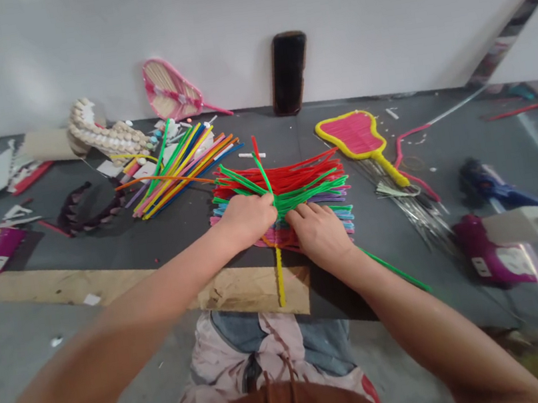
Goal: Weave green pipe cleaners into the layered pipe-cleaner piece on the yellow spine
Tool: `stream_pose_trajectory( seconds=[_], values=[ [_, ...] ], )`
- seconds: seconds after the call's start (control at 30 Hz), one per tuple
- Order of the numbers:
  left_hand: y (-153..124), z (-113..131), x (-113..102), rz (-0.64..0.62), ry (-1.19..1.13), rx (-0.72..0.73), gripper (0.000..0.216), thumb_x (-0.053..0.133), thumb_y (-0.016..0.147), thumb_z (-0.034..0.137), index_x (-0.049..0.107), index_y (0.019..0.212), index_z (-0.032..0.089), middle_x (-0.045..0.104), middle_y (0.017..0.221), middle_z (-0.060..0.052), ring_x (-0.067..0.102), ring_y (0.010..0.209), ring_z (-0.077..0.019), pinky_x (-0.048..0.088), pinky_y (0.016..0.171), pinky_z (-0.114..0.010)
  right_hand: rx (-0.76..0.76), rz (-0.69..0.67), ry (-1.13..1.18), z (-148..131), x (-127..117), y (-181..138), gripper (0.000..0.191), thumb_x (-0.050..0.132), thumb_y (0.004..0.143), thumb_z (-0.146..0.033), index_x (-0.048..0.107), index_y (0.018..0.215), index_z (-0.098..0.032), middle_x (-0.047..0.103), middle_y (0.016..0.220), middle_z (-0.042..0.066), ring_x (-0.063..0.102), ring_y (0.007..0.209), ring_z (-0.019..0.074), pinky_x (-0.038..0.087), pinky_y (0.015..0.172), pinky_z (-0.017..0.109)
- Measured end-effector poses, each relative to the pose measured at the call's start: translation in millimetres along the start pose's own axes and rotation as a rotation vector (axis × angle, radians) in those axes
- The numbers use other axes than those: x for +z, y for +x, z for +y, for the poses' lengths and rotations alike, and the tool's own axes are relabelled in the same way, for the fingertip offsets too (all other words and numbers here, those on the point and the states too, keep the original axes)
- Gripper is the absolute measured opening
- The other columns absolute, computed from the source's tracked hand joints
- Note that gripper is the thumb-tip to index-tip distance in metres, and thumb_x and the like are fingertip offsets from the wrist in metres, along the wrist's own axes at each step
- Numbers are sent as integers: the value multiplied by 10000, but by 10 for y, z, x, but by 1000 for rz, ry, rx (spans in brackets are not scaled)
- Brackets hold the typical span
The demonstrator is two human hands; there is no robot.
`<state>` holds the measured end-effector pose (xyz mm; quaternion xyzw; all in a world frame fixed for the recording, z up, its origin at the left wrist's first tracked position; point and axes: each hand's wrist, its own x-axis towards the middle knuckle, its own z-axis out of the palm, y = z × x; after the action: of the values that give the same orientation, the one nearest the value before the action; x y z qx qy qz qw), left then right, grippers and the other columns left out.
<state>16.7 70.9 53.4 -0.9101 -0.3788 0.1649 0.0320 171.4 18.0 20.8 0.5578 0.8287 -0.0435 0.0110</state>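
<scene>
A mat of pipe cleaners [295,176] lies on the dark table in front of me, in rows of red, green, purple, blue and pink. My left hand [251,217] is closed at its middle, pinching a green pipe cleaner [265,174] that sticks up past the fingertips. Just beside it, my right hand [320,226] has its fingers curled over the green and pink rows, fingertips partly hidden. A yellow pipe cleaner [280,277] hangs from the mat's near edge. Another green pipe cleaner [395,269] pokes out beneath my right forearm.
Loose coloured pipe cleaners [188,170] lie to the left. A yellow-and-pink fan [353,135] rests at right, near thin wires [415,213] and a purple glue-gun-like tool [488,249]. A phone [289,72] and a pink fan [172,91] lean on the wall.
</scene>
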Motion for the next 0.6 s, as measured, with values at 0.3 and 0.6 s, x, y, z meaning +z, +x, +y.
stream_pose_trajectory(
  seconds=[0.3,0.6],
  values=[
    [73,63,-47,41,108,219,174,570,799,26,713,750,113,726,802,-145,661,811,-246,342,630,-332,-17,45,11,25,64,14,269,367,981,-216,623,1064,-198,654,1029,97,549,965,234,316,750,332],
    [132,-29,-63,106,136,377,162,639,758,54,702,632,134,718,675,-126,639,624,-202,334,532,-290,-29,66,33,20,69,24,251,390,967,-205,628,1044,-192,659,1030,84,568,974,211,347,763,311]
  ],
)
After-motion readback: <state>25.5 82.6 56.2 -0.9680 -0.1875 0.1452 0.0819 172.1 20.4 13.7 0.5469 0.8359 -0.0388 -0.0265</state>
